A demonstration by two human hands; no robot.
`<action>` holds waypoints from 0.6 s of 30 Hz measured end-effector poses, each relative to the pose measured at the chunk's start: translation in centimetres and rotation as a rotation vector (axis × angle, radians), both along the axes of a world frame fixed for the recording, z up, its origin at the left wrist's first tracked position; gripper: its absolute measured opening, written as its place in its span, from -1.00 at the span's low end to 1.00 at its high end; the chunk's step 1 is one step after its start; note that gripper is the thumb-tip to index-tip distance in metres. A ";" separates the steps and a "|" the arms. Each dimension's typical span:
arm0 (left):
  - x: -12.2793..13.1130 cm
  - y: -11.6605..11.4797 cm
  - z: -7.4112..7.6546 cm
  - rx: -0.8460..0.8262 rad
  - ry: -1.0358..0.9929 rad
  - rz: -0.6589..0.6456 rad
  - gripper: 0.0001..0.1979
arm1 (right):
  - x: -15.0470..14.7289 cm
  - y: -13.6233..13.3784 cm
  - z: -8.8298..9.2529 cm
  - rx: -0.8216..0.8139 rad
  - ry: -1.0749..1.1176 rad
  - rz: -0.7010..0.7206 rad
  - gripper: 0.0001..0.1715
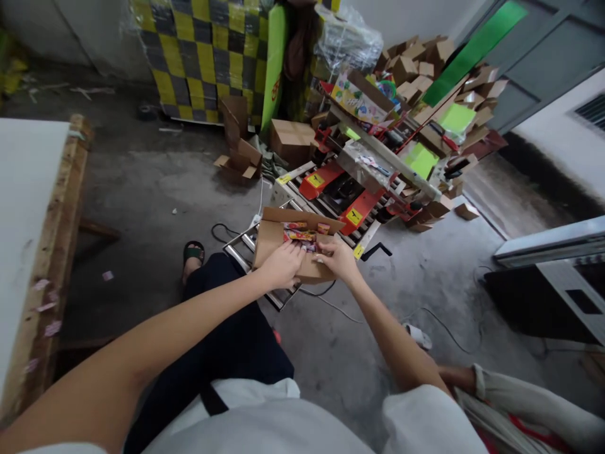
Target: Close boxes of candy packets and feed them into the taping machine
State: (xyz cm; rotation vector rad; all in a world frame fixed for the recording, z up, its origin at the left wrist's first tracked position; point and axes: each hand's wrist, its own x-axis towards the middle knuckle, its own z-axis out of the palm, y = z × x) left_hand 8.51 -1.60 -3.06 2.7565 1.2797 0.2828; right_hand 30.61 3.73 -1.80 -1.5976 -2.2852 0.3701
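Note:
An open cardboard box (270,244) with its flaps up rests on the near end of a roller conveyor in front of me. Inside lie several small packets (302,234) with red, orange and yellow printing. My left hand (282,263) reaches over the near left side of the box, its fingers stretched out on the packets. At the box's right end is my right hand (338,257), with thumb and fingers apart and fingertips by the packets. Both hands look open, though some fingertips are hard to make out.
Beyond the box runs a carton-sealing machine (321,180) with red side guides, holding up a tray of goods. Cartons (411,79) are piled behind it. A white-topped wooden table (33,208) stands left. Cables (331,306) cross the floor. Another person's leg (529,397) is at lower right.

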 end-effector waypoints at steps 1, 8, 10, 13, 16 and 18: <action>0.0 0.1 0.0 -0.012 0.004 -0.008 -0.16 | -0.2 -0.2 -0.2 0.100 0.035 -0.051 -0.59; 0.2 0.0 -0.1 -0.014 -0.014 0.011 -0.18 | -3.9 0.0 -0.5 0.149 -0.164 -0.041 -0.62; 0.2 0.0 -0.1 -0.021 -0.013 0.007 -0.17 | -5.1 0.7 -0.2 0.065 -0.312 0.006 -0.62; 0.3 0.1 -0.1 -0.023 -0.008 0.014 -0.15 | -5.9 1.6 0.0 -0.023 -0.430 0.054 -0.60; 0.3 0.0 -0.2 -0.004 -0.001 0.021 -0.14 | -5.8 1.0 -0.4 -0.002 -0.403 0.034 -0.60; 0.3 0.0 -0.2 0.019 -0.002 0.016 -0.13 | -5.4 -0.1 -0.5 0.106 -0.262 0.012 -0.61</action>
